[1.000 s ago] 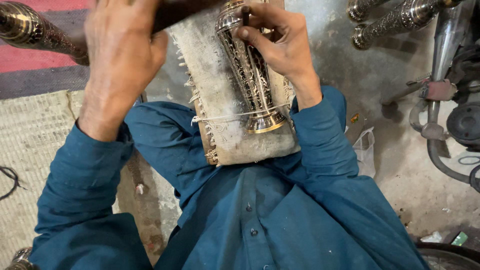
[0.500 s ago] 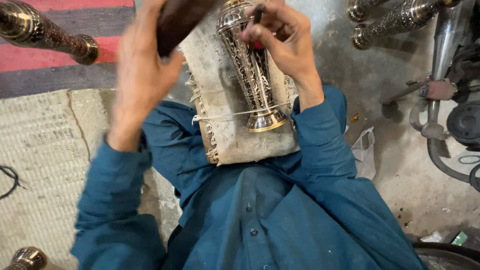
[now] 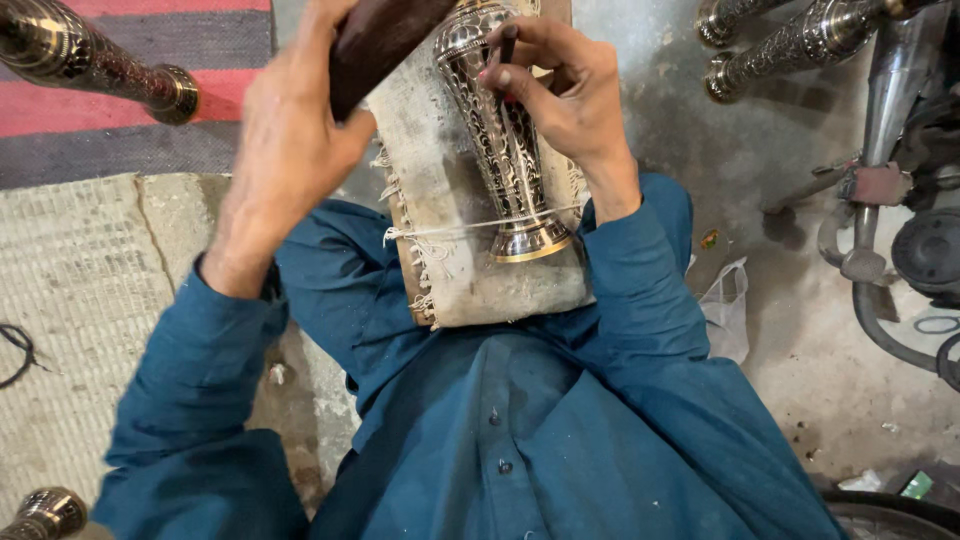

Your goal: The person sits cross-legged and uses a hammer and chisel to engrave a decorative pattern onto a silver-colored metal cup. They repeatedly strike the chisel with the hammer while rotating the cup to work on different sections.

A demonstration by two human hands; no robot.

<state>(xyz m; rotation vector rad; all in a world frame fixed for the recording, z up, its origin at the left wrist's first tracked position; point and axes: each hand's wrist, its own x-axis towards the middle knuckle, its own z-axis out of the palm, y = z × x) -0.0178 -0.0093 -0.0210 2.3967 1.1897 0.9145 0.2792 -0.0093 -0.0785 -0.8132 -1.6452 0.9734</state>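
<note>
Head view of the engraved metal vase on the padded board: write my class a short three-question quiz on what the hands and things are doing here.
1. True or false: the engraved vase lies on its side on the padded board, with a string across it near its base.
2. What does the left hand grip?
A. a dark wooden block
B. a plastic bag
C. a cable
3. Fill in: the right hand holds a thin dark ____ against the vase.

Key
1. True
2. A, the dark wooden block
3. The tool
</note>
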